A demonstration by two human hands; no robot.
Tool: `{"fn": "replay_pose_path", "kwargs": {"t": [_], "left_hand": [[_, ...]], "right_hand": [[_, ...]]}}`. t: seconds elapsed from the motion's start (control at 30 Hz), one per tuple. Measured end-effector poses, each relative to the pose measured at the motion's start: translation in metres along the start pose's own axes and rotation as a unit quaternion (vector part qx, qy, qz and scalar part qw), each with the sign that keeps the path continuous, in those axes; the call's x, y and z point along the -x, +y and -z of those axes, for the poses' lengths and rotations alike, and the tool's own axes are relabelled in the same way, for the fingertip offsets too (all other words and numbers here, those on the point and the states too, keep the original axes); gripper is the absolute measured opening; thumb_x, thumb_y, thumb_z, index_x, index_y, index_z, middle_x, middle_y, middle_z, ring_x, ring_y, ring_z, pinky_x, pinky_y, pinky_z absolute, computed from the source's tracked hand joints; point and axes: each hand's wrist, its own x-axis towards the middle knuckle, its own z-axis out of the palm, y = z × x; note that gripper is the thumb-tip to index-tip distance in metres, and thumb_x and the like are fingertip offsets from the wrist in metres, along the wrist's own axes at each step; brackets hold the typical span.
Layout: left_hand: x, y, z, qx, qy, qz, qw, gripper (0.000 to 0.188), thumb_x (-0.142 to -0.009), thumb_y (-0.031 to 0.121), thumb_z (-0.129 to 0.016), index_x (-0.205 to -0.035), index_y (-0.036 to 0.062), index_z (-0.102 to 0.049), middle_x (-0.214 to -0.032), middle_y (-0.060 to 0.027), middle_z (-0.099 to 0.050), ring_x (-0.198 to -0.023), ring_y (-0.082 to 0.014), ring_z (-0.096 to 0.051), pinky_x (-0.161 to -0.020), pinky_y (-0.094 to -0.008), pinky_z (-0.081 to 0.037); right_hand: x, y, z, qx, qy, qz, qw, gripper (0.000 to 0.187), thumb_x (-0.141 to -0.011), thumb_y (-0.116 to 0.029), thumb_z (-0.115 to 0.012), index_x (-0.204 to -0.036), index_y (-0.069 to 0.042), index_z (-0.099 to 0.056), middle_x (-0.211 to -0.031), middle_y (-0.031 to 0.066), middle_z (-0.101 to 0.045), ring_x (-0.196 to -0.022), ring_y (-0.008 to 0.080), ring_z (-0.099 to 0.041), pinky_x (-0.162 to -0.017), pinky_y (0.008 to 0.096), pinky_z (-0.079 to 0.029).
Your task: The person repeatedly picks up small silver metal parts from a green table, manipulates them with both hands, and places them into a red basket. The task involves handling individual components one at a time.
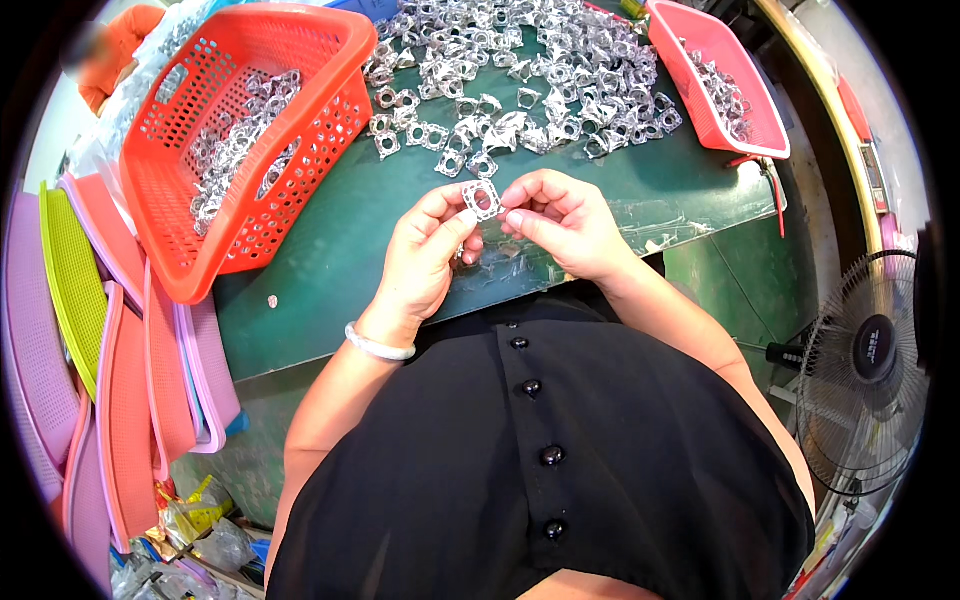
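Near the front of the green table, my left hand (427,248) pinches a small silvery metal part (482,200), a squarish frame with a round hole. Thumb and forefinger of my right hand (562,222) are closed together at the part's right edge. A bit of metal shows under the left hand's curled fingers, too small to make out. Beyond both hands lies a wide heap of similar metal parts (540,85), with a few loose ones at its near edge.
A red perforated basket (330,125) holding metal parts stands tilted at left. A pink basket (700,95) with more parts is at the right. Stacked coloured baskets (125,420) line the left side. A fan (870,350) stands at right. Another person's orange sleeve (125,45) shows far left.
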Motion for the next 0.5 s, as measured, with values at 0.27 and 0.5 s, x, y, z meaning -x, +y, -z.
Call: {"fn": "replay_pose_path", "kwargs": {"t": [0.27, 0.5], "left_hand": [[-0.0001, -0.0022, 0.0007, 0.007, -0.002, 0.005, 1.0, 0.027, -0.09, 0.009, -0.052, -0.116, 0.0016, -0.054, -0.089, -0.0005, -0.06, -0.065, -0.0046, -0.05, -0.056, -0.0187, -0.04], [0.0004, -0.0034, 0.0019, -0.003, -0.009, 0.003, 1.0, 0.027, -0.091, 0.01, -0.051, -0.115, 0.0019, -0.057, -0.087, 0.0006, -0.06, -0.066, -0.0044, -0.05, -0.056, -0.0186, -0.04]], "right_hand": [[-0.0004, 0.0019, -0.0021, -0.02, 0.015, -0.015, 1.0, 0.012, -0.083, 0.001, -0.057, -0.095, -0.002, -0.055, -0.084, 0.0009, -0.058, -0.075, 0.0072, -0.057, -0.065, 0.0206, -0.046], [-0.001, 0.002, -0.0038, -0.03, 0.027, -0.026, 0.999, 0.011, -0.083, 0.001, -0.058, -0.092, -0.004, -0.054, -0.083, 0.0007, -0.059, -0.073, 0.007, -0.057, -0.062, 0.0205, -0.046]]}}
